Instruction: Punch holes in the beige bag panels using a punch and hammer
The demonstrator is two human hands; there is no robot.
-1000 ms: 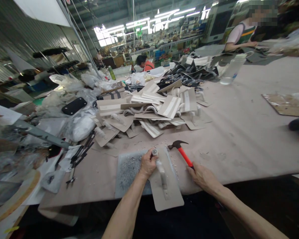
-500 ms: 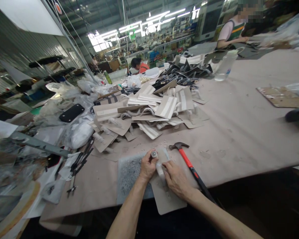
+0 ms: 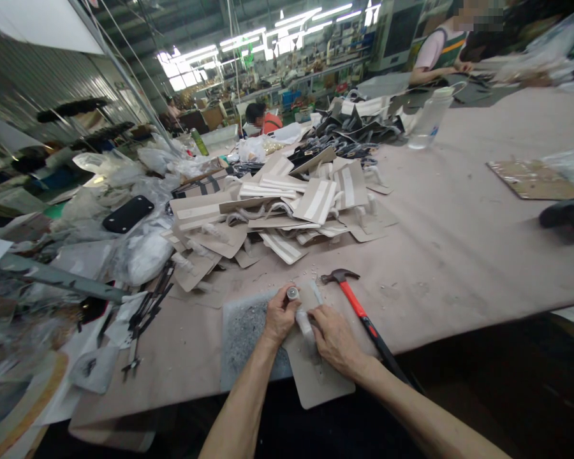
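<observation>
Overhead, tube lights; beige tabletop; left hand clasping round-topped tool, right hand seemingly gripping handle.

The right hand is off the hammer beside the beige panel and now holds that panel's wrapped handle.

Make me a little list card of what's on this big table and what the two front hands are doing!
Left hand: gripping a small round-topped piece
Right hand: fingers at the pale handle of a beige panel
Hammer: red and black, lying on the table, right of the hands
Mat: grey, speckled, partly hidden by the panel
Pile: beige panels, some white-striped, beyond the hands
Bottle: see-through, further back, right of the pile
</observation>
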